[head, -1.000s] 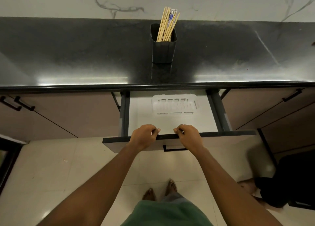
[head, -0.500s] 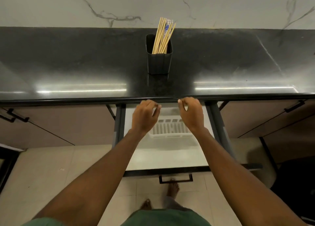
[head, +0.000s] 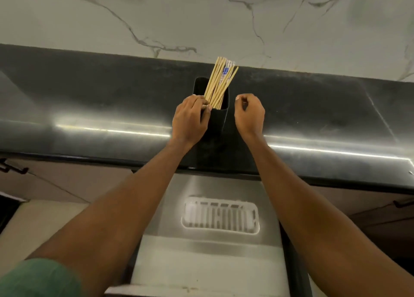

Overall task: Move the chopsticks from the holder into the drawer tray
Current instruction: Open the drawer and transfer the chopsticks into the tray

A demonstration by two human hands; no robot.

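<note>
One change: up at the worktop [head: 89,108] now, off the open drawer [head: 201,263] w/ its empty tray [head: 186,216]. L hand [head: 190,119] grips the holder [head: 215,122], R hand [head: 249,115] just beside, curled on nothing (chopsticks [head: 220,79] all inside, leaning). Pulling them out prob. next.

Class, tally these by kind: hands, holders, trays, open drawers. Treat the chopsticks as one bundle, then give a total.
Bare hands: 2, left hand and right hand
Black square holder: 1
White slotted plastic tray: 1
Open grey drawer: 1
Bundle of pale wooden chopsticks: 1
Total: 6
</note>
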